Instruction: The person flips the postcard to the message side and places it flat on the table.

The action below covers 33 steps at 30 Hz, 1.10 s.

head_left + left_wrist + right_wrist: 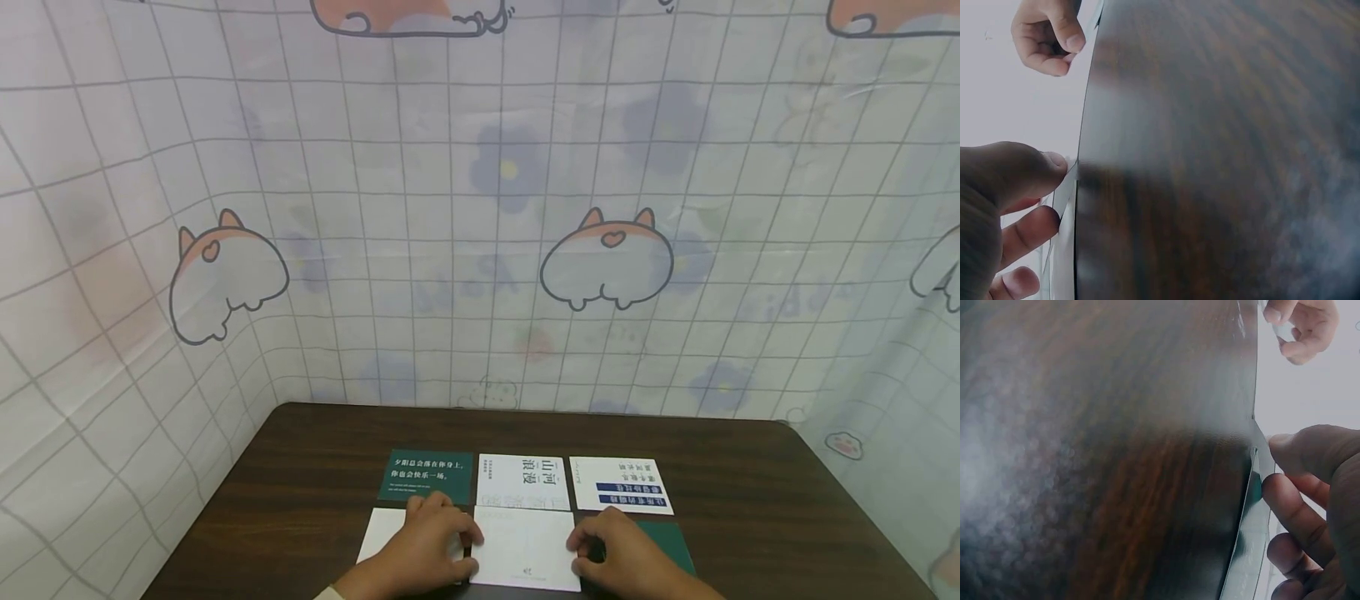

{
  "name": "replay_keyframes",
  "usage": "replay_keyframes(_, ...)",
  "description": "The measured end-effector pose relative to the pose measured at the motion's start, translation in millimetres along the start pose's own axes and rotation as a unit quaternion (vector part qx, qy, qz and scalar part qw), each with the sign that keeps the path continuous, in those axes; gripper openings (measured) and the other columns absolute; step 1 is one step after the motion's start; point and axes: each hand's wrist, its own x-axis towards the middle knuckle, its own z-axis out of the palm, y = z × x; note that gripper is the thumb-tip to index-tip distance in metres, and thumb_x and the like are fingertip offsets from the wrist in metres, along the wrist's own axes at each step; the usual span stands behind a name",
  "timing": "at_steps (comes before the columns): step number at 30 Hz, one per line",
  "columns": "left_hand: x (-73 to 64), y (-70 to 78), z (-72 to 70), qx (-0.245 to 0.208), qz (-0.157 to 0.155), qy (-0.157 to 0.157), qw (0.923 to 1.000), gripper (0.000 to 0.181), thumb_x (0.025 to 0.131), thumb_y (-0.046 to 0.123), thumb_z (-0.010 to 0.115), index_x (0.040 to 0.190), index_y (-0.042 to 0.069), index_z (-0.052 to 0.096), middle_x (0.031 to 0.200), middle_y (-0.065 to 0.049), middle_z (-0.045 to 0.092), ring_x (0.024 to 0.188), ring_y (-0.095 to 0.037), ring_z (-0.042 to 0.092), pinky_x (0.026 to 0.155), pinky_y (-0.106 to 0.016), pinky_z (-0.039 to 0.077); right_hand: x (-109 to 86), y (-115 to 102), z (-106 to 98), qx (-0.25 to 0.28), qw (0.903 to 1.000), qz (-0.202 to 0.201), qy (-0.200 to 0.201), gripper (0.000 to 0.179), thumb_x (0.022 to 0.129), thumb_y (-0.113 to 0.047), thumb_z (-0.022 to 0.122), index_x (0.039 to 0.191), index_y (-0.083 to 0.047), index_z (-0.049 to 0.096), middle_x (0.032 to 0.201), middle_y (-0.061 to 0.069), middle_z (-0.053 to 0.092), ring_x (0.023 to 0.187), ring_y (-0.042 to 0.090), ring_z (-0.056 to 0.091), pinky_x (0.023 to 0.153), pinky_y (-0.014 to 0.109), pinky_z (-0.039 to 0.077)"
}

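Note:
A blank-looking white card (525,546) with a small mark near its front edge lies in the middle of the front row, between both hands. At its left edge, my left hand (431,542) pinches the card with thumb and fingertips. The right hand (626,550) does the same at the right edge, its fingers curled. In the left wrist view the left thumb (1050,165) sits right at the card's edge. Under the right hand's fingertips (1282,487), the right wrist view shows the thin card edge close over the tabletop.
Behind stand a green card (427,479) with white writing, a white card (517,482) with dark characters, and a white card (622,485) with blue bars. Another white card (381,529) is partly under the left hand, a green card (670,542) beside the right. The dark wooden table (300,467) meets a patterned curtain.

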Motion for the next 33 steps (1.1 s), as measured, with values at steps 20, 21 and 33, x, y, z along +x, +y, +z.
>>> replay_keyframes(20,2.4,-1.5,1.1,0.04,0.016,-0.002,0.9991,0.018,0.078,0.034,0.086,0.093,0.036,0.075,0.086,0.023,0.056,0.093,-0.007,0.04,0.081,-0.047,0.023,1.1,-4.0,2.4,-0.047,0.9987,-0.015,0.008,0.015,0.083,-0.02,0.084,0.088,-0.027,0.073,0.082,-0.027,0.056,0.084,0.001,0.046,0.075,0.031,0.043)
replay_keyframes(21,2.2,-1.3,0.8,0.039,0.015,-0.003,0.9991,0.018,0.079,0.034,0.086,0.093,0.035,0.075,0.086,0.023,0.056,0.093,-0.007,0.04,0.081,-0.047,0.023,1.2,-4.2,2.3,-0.046,0.9988,-0.015,0.007,0.014,0.083,-0.02,0.084,0.088,-0.027,0.073,0.082,-0.027,0.056,0.084,0.001,0.046,0.075,0.031,0.043)
replay_keyframes(33,3.9,6.1,-6.8,0.021,0.042,-0.016,0.9987,0.014,0.087,0.035,0.081,0.099,0.029,0.077,0.086,0.023,0.059,0.088,-0.004,0.044,0.079,-0.04,0.027,-3.0,-7.5,-4.7,-0.023,0.9997,0.009,0.003,0.014,0.086,-0.026,0.083,0.096,-0.024,0.074,0.089,-0.024,0.06,0.091,0.005,0.048,0.081,0.033,0.045)
